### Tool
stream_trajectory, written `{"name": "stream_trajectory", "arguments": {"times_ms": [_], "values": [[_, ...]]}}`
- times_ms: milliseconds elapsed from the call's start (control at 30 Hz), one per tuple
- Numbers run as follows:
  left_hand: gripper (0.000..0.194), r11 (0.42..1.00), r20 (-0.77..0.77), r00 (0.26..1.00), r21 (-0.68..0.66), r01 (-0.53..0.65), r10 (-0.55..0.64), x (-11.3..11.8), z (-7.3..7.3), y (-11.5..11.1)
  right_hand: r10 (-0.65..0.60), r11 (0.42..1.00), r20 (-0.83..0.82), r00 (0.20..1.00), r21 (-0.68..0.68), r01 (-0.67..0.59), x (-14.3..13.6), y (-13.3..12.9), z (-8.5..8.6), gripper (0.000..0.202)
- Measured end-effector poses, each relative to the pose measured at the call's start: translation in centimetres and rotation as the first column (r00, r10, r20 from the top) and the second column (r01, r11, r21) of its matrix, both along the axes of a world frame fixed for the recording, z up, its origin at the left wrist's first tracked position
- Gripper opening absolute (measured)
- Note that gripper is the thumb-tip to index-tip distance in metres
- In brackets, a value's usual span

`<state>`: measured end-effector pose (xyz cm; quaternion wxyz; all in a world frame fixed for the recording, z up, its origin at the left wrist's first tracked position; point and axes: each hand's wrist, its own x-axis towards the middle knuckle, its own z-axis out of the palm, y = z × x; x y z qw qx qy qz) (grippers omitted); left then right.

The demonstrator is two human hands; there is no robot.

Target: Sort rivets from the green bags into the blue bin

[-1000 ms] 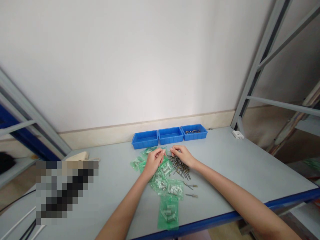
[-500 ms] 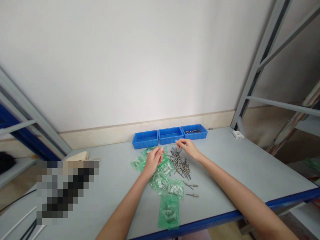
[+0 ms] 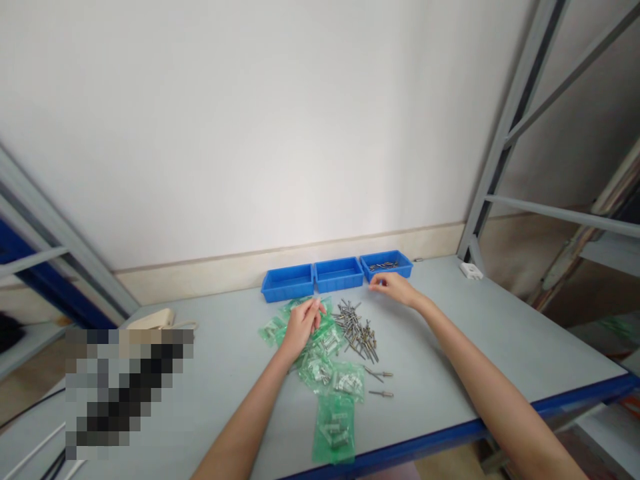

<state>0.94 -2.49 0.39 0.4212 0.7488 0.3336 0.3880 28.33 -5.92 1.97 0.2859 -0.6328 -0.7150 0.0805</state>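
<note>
My left hand [image 3: 302,324] is closed in a pinch above a spread of green plastic bags [image 3: 316,365] with small metal parts inside; whatever its fingers hold is hidden. My right hand [image 3: 393,288] has its fingertips pressed together just in front of the right-hand blue bin [image 3: 388,274], and I cannot make out anything between them. Between the hands lies a loose pile of blind rivets [image 3: 357,331], thin grey stems with thicker ends. More rivets [image 3: 381,394] lie apart nearer the front. Another green bag [image 3: 334,448] rests by the table's front edge.
Two more blue bins, the left [image 3: 289,291] and the middle [image 3: 339,283], stand in a row with the right one along the wall. A white socket block [image 3: 471,271] sits at the right. A beige object [image 3: 153,321] and cables lie left. Metal frames rise both sides.
My right hand has moved right, away from the rivet pile to the front of the right-hand bin. My left hand stays over the green bags. The camera view has shifted slightly.
</note>
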Motion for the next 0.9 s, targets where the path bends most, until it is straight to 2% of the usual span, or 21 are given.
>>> {"name": "stream_trajectory", "arguments": {"times_ms": [67, 133, 333, 467, 600, 700, 800, 900], "values": [[0.047, 1.000, -0.008, 1.000, 0.002, 0.000, 0.000, 0.0, 0.1, -0.1, 0.195, 0.977, 0.041, 0.980, -0.095, -0.190, -1.6, -0.4, -0.1, 0.023], [0.047, 1.000, -0.014, 1.000, 0.005, 0.002, -0.002, -0.1, 0.2, -0.2, 0.238, 0.967, 0.101, 0.966, -0.122, -0.226, -3.1, -0.7, -0.5, 0.015], [0.046, 1.000, -0.027, 1.000, 0.003, 0.015, -0.015, -0.1, 0.0, -0.1, 0.209, 0.972, 0.140, 0.968, -0.137, -0.191, -4.8, -0.7, -1.3, 0.002], [0.043, 0.999, -0.045, 0.998, 0.005, 0.039, -0.039, -0.1, -0.2, 0.0, 0.175, 0.978, 0.139, 0.975, -0.134, -0.157, -4.6, -0.7, -1.1, 0.004], [0.043, 0.999, -0.068, 0.997, 0.020, 0.047, -0.046, 0.0, -0.1, -0.2, 0.202, 0.975, 0.164, 0.966, -0.131, -0.181, -4.4, -0.8, -1.3, 0.012], [0.042, 0.998, -0.080, 0.996, 0.023, 0.052, -0.050, 0.0, 0.0, -0.3, 0.221, 0.970, 0.166, 0.961, -0.139, -0.199, -4.4, -0.7, -1.6, 0.008], [0.041, 0.998, -0.100, 0.994, 0.030, 0.053, -0.049, 0.0, 0.1, -0.3, 0.229, 0.968, 0.135, 0.964, -0.133, -0.212, -4.2, -0.7, -1.3, 0.003], [0.040, 0.997, -0.125, 0.991, 0.051, 0.056, -0.049, 0.0, 0.1, -0.4, 0.185, 0.978, 0.082, 0.979, -0.113, -0.175, -3.7, -0.8, -0.3, 0.005]]}}
